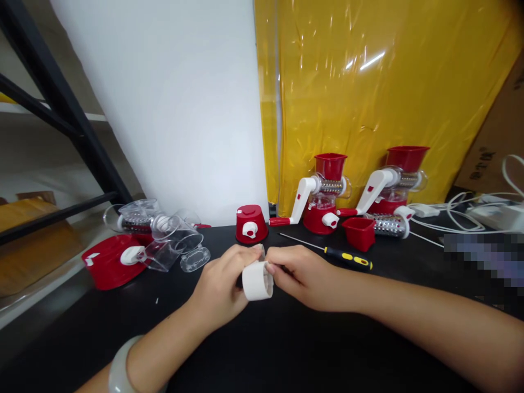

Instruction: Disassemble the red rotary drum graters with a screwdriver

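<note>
Both hands meet over the middle of the table, around a white plastic part (256, 281) with a round, hollow collar, much like the crank end on the rotary graters. My left hand (223, 278) is closed around it from the left and hides much of it. At the collar's right rim, the fingers of my right hand (301, 275) are closed in a pinch on the part. Just beyond them stands a red grater base (251, 224) with a white knob. A screwdriver (347, 257) with a black and yellow handle lies right of my right hand.
Two assembled rotary graters (321, 215) (393, 191) stand at the back right, beside a red hopper (360, 233) and a metal grating drum (387, 225). Left are a red base (114, 265) and clear plastic parts (172, 243). White cables (458, 213) lie far right.
</note>
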{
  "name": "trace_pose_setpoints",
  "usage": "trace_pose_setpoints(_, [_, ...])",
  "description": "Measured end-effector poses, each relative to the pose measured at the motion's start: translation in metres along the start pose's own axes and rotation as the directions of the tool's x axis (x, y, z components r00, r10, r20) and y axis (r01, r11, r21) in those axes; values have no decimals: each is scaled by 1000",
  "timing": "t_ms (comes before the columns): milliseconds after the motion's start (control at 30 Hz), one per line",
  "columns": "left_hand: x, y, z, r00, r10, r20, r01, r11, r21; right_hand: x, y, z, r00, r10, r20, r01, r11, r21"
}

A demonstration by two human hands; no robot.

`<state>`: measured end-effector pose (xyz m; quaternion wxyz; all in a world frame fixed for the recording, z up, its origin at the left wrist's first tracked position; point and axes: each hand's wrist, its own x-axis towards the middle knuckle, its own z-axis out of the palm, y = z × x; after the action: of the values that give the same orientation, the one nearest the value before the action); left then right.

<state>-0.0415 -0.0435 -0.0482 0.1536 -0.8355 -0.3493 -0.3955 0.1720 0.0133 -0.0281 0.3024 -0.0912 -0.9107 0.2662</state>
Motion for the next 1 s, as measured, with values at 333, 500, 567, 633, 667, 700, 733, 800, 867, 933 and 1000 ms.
trace_pose_setpoints(333, [-1,2,1,997,21,-71,-20,1000,9,-2,-4,-6,998,-68,6,67,995,71])
trace_pose_setpoints(500, [-2,1,2,997,20,-76,-19,1000,12,-1,-4,-7,998,-46,37,43,997,64])
trace_pose_setpoints(567, [-3,0,4,996,34,-80,-33,999,10,-1,-6,-5,997,15,77,-18,999,40])
trace_pose_setpoints(633, [-5,-3,4,996,51,-73,-50,998,27,-3,-8,-3,992,85,93,-86,996,11])
trace_pose_setpoints(667, [-6,-4,5,996,61,-71,-59,998,34,-3,-10,-2,990,110,90,-111,994,9])
trace_pose_setpoints(700, [-7,-5,5,995,74,-74,-72,997,35,-4,-12,0,988,126,84,-128,992,18])
trace_pose_setpoints(733, [-9,-6,5,993,86,-76,-84,996,31,-5,-13,1,988,135,79,-138,990,34])
trace_pose_setpoints(800, [-12,-8,5,991,100,-90,-100,995,10,-5,-16,4,988,137,76,-142,988,60])
trace_pose_setpoints(867, [-15,-8,6,990,108,-91,-109,994,-7,-5,-18,5,986,142,87,-146,988,45])
trace_pose_setpoints(933, [-15,-8,6,990,118,-77,-120,993,-19,-4,-18,5,983,154,105,-157,987,20])
trace_pose_setpoints(1000, [-14,-7,7,990,126,-61,-129,991,-36,-3,-18,3,979,156,130,-162,986,38])
